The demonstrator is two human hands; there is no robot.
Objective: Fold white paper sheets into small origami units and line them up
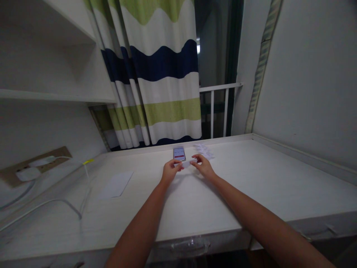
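Between my two hands a small white strip of paper (186, 164) is stretched out above the desk. My left hand (170, 171) pinches its left end. At its right end, my right hand (203, 166) grips it between thumb and fingers. Just behind the left hand lies a phone (179, 153) with a lit screen. A cluster of white folded paper pieces (203, 150) sits behind the right hand, too blurred to make out one by one.
A white sheet of paper (116, 184) lies on the white desk (264, 178) at left. Plugs fill a wall socket (36, 165), and a pale cable (64, 201) runs over the desk's left side. A striped curtain (170, 85) hangs behind; a shelf (55, 96) juts out upper left.
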